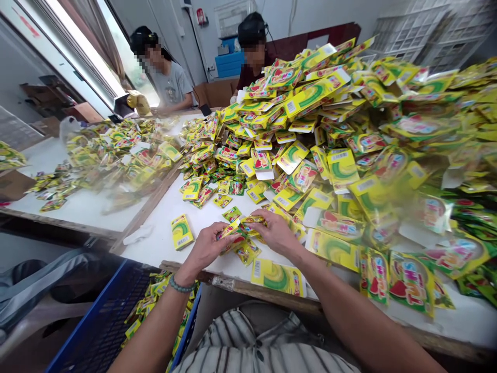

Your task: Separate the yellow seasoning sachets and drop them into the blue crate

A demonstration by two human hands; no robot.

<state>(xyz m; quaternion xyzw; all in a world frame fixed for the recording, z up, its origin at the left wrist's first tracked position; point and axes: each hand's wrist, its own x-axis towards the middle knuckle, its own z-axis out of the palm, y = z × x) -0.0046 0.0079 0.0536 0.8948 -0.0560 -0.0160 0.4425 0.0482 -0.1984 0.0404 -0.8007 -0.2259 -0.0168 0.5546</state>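
My left hand [206,245] is closed on a small yellow candy box [231,229], held tilted just above the table's front edge. Beside it, my right hand [278,234] pinches a small yellow candy packet [252,220] near the box's end. Whether the packet is partly inside the box cannot be made out. Beneath my hands lie loose yellow-green packets [247,253]. A yellow candy box [181,231] lies flat to the left of my left hand, and another box [277,276] rests at the table edge below my right hand.
A high heap of yellow boxes [306,103] fills the table's middle and right. A blue crate [97,316] with boxes stands below on the left. More packets [135,150] cover the left table. Two people [171,83] sit across. A white scrap [139,234] lies at left.
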